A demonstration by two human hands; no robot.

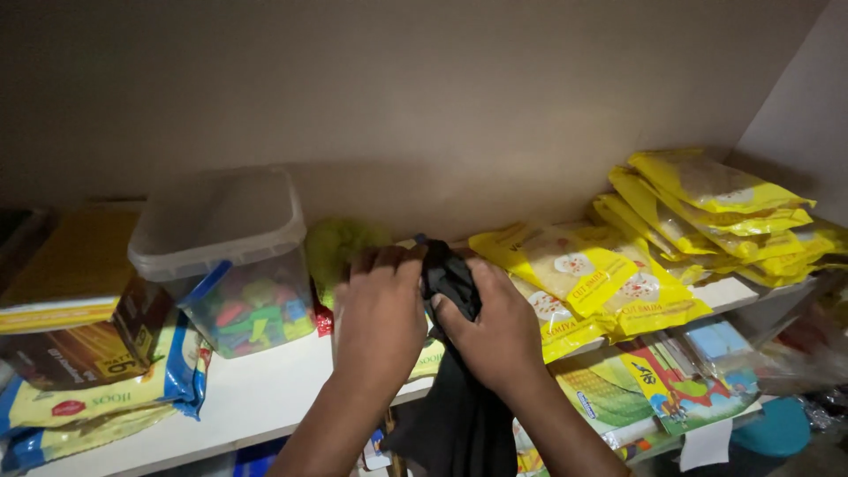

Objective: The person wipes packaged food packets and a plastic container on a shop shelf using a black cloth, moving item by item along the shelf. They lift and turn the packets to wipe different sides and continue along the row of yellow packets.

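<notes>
Both of my hands are on a black cloth (pixel 449 276) at the front of a white shelf (pixel 256 393). My left hand (pixel 380 318) grips the cloth's upper left edge. My right hand (pixel 495 331) pinches its bunched top from the right. The rest of the cloth (pixel 455 420) hangs down below the shelf edge between my forearms. A crumpled green bag (pixel 340 243) lies just behind my left hand.
A clear lidded tub (pixel 231 265) of colourful small pieces stands left of my hands. Boxes and flat packets (pixel 84 371) are stacked at far left. Several yellow packets (pixel 698 221) are piled at right. More packets (pixel 662 389) fill the lower shelf.
</notes>
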